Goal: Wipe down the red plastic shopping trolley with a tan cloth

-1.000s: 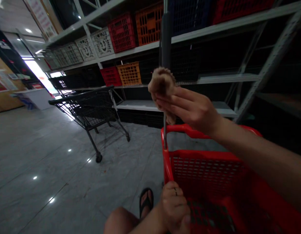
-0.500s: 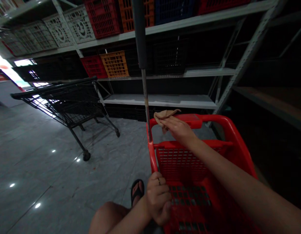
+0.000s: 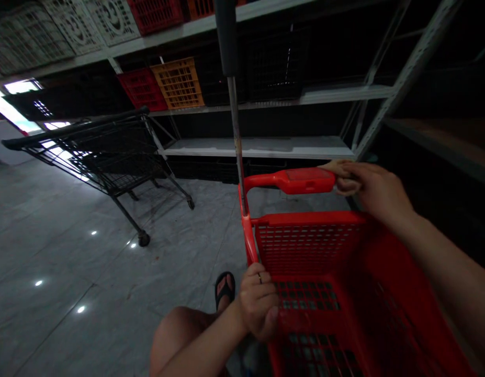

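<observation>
A red plastic shopping basket with a raised carrying handle fills the lower right of the head view. My left hand, with a ring on one finger, is wrapped round the basket's near-left rim. At the right part of the handle, my right hand presses a tan cloth round the red bar; its fingers are closed and partly hidden. A metal pull rod with a dark grey grip rises from the basket's left corner.
A black wire shopping cart stands on the grey tiled floor to the left. Behind are white metal shelves with red, orange, white and black crates. My knee and a sandalled foot are just left of the basket.
My right hand has slid the cloth rightward along the handle, from its left part to its right end. My left hand keeps its grip on the rim. The view has tilted down slightly.
</observation>
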The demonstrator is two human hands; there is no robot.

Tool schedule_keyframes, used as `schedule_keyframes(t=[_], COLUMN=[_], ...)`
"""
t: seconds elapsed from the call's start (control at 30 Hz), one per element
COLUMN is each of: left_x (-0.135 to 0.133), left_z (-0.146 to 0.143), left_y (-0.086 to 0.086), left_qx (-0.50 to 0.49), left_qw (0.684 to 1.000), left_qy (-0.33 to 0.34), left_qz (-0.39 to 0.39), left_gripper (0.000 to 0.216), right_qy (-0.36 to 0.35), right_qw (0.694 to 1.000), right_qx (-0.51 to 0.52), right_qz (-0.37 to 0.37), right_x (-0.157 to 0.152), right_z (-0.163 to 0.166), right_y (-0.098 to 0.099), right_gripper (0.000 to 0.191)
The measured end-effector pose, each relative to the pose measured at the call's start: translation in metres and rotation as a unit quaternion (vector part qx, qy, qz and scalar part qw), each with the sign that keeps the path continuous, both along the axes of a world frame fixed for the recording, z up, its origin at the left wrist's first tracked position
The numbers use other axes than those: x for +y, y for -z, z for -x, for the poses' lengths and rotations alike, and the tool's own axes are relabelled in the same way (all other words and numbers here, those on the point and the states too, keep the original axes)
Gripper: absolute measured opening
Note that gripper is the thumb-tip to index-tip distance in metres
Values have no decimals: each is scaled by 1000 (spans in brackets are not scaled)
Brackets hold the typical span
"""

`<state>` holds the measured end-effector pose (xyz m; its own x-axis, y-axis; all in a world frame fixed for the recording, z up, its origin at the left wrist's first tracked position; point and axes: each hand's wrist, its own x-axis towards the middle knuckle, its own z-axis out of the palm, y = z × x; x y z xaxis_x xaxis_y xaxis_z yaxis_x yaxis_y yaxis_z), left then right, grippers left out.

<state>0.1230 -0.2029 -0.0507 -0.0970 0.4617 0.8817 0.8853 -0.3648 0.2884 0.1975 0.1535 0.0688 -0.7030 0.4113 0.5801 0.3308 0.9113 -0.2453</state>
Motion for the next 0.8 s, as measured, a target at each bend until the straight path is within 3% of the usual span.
schedule_keyframes(t=[0.1, 0.17, 0.27, 0.33, 0.43, 0.63, 0.7, 0.8], left_x=[2, 3, 3, 1, -1, -2, -2, -4], left_z=[0, 0, 2, 4, 6, 5, 4, 4], left_y=[-1, -4, -9, -10, -10, -12, -14, -13], left_qx=[-21, -22, -17, -7, 8, -3, -9, -10], left_qw=[999, 999, 999, 999, 1000, 1000, 1000, 1000], left_qy=[4, 8, 9, 8, 7, 16, 14, 15], left_qz=[-27, -38, -39, -30, -18, -15, -8, -1], left_gripper=[11, 10, 10, 9, 6, 9, 8, 8], right_qy=[3, -46, -156, -185, -184, -101, -85, -94], right_qw=[997, 994, 987, 983, 982, 993, 993, 989], right_qx=[69, 100, 49, 3, -12, 38, 58, 72], right_qz=[19, 17, -2, -17, -30, -51, -64, -85], right_x=[-28, -62, -110, -124, -111, -49, -52, -77], right_z=[13, 35, 71, 86, 84, 19, 10, 21], right_y=[3, 4, 4, 3, 2, 11, 19, 28], right_gripper=[43, 46, 49, 48, 48, 49, 49, 50])
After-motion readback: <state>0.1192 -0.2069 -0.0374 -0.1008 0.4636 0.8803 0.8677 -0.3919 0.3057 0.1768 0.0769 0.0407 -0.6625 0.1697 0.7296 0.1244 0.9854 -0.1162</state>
